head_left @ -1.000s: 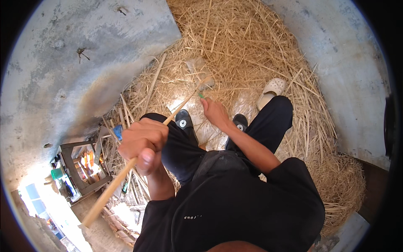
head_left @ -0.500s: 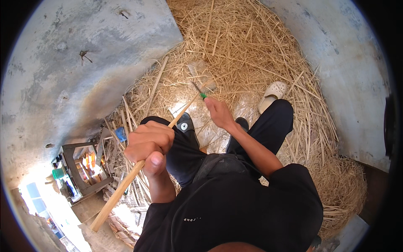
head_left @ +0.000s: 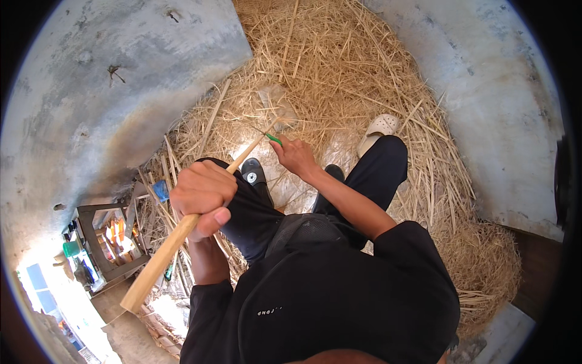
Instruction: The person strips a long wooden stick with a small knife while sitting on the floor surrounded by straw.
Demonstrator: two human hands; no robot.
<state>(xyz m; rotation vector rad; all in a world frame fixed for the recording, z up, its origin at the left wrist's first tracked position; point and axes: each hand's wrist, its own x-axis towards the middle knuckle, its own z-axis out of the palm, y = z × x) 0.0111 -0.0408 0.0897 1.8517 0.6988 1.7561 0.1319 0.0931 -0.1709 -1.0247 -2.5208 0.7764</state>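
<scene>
Head view: wooden handle (head_left: 200,218) slanting lower-left to upper-right into straw (head_left: 339,79); left hand (head_left: 203,193), right hand (head_left: 295,155), fingers clamped round it.

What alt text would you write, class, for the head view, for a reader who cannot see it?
Seen from above, a person in black grips a long wooden handle with both hands, left hand near, right hand further down, its head buried in a straw pile between concrete walls.

The wooden handle (head_left: 182,233) was pale tan, with a bright green band (head_left: 274,139) near its far end, and the straw (head_left: 339,79) was golden yellow. The trousers (head_left: 379,173) and top (head_left: 339,297) were black, one shoe (head_left: 377,130) off-white, the other shoe (head_left: 254,176) black, and the walls (head_left: 91,91) mottled grey.
</scene>
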